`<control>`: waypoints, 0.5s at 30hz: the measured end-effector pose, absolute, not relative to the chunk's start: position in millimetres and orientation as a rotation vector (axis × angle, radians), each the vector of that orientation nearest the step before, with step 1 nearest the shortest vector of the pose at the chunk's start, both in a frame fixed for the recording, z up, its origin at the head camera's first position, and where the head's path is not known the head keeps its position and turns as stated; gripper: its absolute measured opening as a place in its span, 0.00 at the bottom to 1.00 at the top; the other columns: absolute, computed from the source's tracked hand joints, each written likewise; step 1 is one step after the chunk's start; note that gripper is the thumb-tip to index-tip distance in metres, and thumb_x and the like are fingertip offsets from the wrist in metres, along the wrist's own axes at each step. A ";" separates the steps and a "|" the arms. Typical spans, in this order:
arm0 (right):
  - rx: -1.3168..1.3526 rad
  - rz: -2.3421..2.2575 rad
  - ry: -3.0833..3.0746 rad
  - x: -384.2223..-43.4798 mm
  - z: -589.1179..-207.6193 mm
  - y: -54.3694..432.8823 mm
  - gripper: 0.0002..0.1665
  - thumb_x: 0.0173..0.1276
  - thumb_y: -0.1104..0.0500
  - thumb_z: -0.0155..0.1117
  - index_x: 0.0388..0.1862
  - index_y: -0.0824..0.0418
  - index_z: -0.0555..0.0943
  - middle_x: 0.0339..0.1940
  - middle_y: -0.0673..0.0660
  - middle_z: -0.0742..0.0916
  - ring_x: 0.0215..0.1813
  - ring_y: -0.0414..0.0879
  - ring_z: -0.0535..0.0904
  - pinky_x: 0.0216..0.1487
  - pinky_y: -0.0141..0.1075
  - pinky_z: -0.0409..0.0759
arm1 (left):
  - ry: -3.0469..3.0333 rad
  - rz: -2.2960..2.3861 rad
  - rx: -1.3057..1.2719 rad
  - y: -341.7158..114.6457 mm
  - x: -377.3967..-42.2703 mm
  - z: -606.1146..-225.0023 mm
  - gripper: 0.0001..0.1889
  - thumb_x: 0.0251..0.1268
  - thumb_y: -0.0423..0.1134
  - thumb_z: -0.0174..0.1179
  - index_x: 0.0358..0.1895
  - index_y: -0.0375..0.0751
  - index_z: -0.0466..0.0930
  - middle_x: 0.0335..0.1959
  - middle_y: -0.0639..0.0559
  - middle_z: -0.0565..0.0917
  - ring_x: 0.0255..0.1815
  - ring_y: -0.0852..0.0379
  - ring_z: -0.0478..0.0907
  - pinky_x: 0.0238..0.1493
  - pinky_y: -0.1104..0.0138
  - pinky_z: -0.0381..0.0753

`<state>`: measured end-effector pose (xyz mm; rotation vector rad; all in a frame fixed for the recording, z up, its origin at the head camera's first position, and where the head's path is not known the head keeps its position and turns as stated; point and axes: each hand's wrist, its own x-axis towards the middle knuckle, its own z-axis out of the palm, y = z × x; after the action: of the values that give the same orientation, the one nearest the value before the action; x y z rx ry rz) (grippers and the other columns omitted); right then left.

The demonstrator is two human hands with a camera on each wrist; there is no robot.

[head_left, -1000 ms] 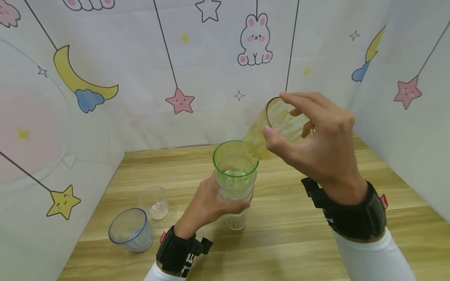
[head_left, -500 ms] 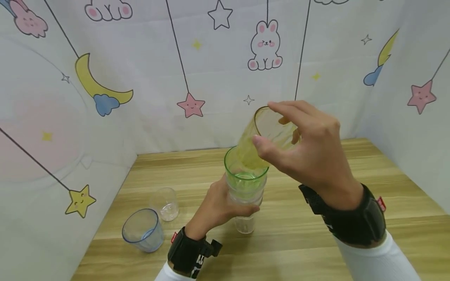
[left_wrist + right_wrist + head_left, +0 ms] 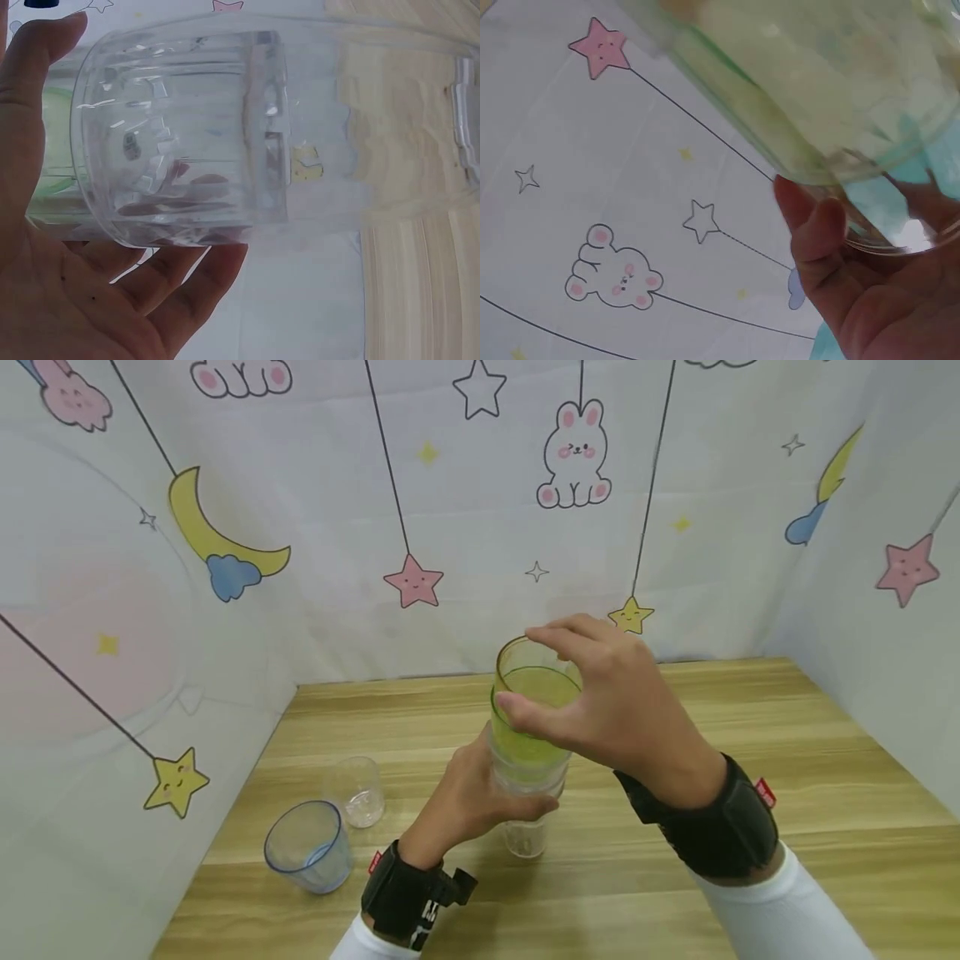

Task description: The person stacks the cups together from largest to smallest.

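In the head view my left hand (image 3: 471, 797) grips a stack of nested cups above the table. Clear cups (image 3: 202, 142) make up its lower part, and a green cup (image 3: 519, 750) sits on top. My right hand (image 3: 600, 693) holds the yellow cup (image 3: 517, 653) near its rim, thumb in front and fingers behind. The yellow cup stands upright, mostly inside the green one, its rim above the green rim. The right wrist view shows that hand (image 3: 877, 277) around the rim end. Several clear walls overlap in the left wrist view, so the number of cups is unclear.
A blue-rimmed cup (image 3: 309, 852) and a small clear cup (image 3: 360, 797) stand on the wooden table (image 3: 637, 893) at the left. A white cloth (image 3: 330, 610) printed with stars, moons and rabbits encloses the back and sides.
My right hand has brought the tilted yellow cup left and down, turned it upright and lowered it into the green cup. The left hand keeps its grip on the stack.
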<state>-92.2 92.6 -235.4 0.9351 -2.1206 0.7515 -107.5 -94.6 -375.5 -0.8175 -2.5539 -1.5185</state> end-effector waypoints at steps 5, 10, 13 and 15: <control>0.950 0.767 -2.140 -96.5 -243.1 91.7 0.36 0.54 0.42 0.76 0.54 0.65 0.85 0.48 0.58 0.86 0.51 0.51 0.81 0.47 0.47 0.81 | -2.573 -1.502 -0.821 -93.5 -108.1 -374.0 0.41 0.44 0.51 0.82 0.63 0.60 0.66 0.47 0.64 0.82 0.45 0.64 0.80 0.45 0.62 0.82; 0.933 0.796 -2.157 -96.7 -244.7 90.2 0.37 0.54 0.40 0.76 0.56 0.64 0.84 0.47 0.56 0.85 0.49 0.48 0.80 0.44 0.46 0.80 | -2.578 -1.502 -0.810 -94.3 -108.1 -373.7 0.41 0.44 0.51 0.82 0.62 0.60 0.66 0.47 0.63 0.82 0.45 0.63 0.81 0.45 0.62 0.82; 0.906 0.837 -2.175 -96.0 -246.8 89.4 0.38 0.54 0.41 0.76 0.57 0.63 0.84 0.47 0.55 0.84 0.45 0.48 0.78 0.42 0.44 0.79 | -2.576 -1.498 -0.817 -94.5 -108.1 -374.3 0.42 0.44 0.52 0.82 0.63 0.61 0.66 0.47 0.64 0.81 0.45 0.64 0.80 0.45 0.62 0.82; 0.888 0.882 -2.195 -95.4 -248.9 88.7 0.38 0.54 0.41 0.77 0.59 0.62 0.83 0.47 0.54 0.83 0.44 0.49 0.77 0.40 0.44 0.78 | -2.570 -1.494 -0.825 -94.6 -107.9 -374.7 0.42 0.45 0.53 0.81 0.63 0.60 0.66 0.47 0.64 0.81 0.45 0.64 0.80 0.45 0.62 0.82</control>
<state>-95.4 88.7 -248.9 0.8878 -2.1955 0.8818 -107.9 -94.6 -374.7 -0.8254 -2.5703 -1.4942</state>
